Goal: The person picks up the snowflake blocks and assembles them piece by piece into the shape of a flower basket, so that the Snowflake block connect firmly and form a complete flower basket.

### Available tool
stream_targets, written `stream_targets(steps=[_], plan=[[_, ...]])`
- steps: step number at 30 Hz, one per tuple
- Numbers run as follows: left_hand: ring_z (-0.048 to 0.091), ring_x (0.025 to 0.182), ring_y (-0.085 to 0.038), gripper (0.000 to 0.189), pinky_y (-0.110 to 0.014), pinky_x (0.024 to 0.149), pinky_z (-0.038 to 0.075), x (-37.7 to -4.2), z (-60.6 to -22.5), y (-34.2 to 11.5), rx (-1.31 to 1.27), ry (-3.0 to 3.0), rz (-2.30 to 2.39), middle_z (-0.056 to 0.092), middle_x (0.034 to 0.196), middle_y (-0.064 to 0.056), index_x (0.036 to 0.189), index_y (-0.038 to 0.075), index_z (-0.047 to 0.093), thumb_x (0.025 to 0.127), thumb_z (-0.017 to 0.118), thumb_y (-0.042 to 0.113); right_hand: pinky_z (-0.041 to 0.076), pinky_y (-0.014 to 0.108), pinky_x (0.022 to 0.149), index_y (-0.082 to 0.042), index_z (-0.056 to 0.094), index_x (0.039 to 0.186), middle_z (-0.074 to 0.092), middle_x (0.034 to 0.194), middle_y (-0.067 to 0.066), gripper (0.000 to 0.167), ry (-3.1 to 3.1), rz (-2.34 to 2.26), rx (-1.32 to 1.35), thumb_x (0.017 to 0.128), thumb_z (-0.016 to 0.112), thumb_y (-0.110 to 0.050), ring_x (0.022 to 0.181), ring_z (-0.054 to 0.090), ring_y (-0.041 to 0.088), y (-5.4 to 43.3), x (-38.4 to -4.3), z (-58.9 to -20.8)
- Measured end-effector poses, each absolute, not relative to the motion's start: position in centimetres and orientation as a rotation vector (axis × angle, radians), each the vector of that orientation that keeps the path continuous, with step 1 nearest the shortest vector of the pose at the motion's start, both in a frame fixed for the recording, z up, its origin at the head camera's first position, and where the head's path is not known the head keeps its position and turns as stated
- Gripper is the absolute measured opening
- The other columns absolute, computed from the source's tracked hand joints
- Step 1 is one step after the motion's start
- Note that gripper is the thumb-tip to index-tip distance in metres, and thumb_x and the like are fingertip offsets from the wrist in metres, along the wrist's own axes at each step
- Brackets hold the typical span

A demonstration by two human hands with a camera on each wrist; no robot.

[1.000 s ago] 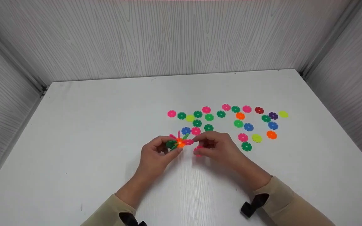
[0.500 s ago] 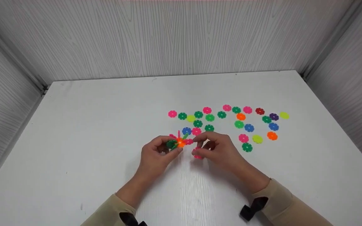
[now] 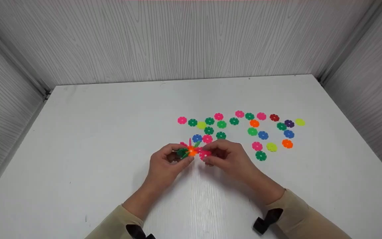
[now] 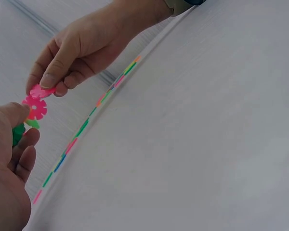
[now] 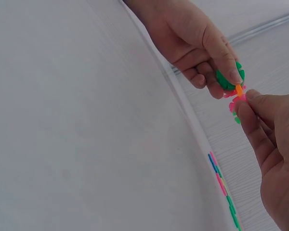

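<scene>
My left hand [image 3: 165,163] grips a cluster of interlocking notched plastic discs between thumb and fingers. An orange disc [image 3: 191,151] faces up at its middle, with pink and green discs standing out around it. A green disc [image 5: 225,81] shows by the left thumb in the right wrist view. With thumb and forefinger my right hand [image 3: 232,155] pinches a loose-looking pink disc [image 3: 205,155] at the cluster's right side. In the left wrist view this pink disc [image 4: 42,91] meets the edge of another pink disc [image 4: 35,109]. Fingers partly cover the cluster.
Several flat notched discs lie spread beyond and right of the hands, among them a blue disc [image 3: 197,138], a dark red disc [image 3: 274,117] and a purple disc [image 3: 289,123]. The white table [image 3: 95,139] is bounded by grey wood-grain panels [image 3: 184,39] at back and sides.
My right hand has brought its pink disc left and slightly up, from below its fingertips to against the cluster. The left hand has hardly moved.
</scene>
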State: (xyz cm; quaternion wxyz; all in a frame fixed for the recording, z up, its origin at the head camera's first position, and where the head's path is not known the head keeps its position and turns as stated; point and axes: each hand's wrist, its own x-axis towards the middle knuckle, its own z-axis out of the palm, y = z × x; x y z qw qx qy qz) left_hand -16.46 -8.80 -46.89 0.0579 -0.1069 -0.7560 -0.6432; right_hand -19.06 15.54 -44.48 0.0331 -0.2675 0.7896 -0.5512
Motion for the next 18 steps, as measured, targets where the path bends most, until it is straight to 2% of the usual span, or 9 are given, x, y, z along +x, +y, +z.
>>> stream_targets(steps=[8,15,18], plan=[[0.073,0.104,-0.02,0.042,-0.032,0.094,0.06,-16.17,-46.58,-8.78,-0.441,-2.328,-2.033,0.07,0.12,0.0,0.127,0.019,0.07,0.089,0.089,0.024,0.064,0.035,0.084,-0.022,0.077,0.123,0.077,0.108,-0.008,0.032,2.469,-1.727,-0.817,0.094,0.082,-0.009,0.094,0.075,0.017,15.52,-19.18,-44.64],[0.07,0.112,-0.023,0.032,-0.034,0.1,0.057,-16.32,-46.69,-8.73,-0.59,-2.277,-2.02,0.069,0.122,-0.004,0.128,0.012,0.072,0.097,0.078,0.009,0.064,0.034,0.083,-0.023,0.08,0.118,0.078,0.106,-0.01,0.027,2.534,-1.756,-0.787,0.094,0.083,-0.012,0.093,0.076,0.015,15.49,-18.99,-44.68],[0.069,0.114,-0.02,0.029,-0.034,0.099,0.058,-16.28,-46.76,-8.75,-0.588,-2.283,-1.988,0.071,0.12,0.0,0.127,0.015,0.076,0.099,0.075,0.006,0.064,0.035,0.084,-0.022,0.082,0.116,0.079,0.106,-0.01,0.025,2.529,-1.788,-0.783,0.093,0.083,-0.012,0.094,0.076,0.015,15.45,-18.96,-44.83]])
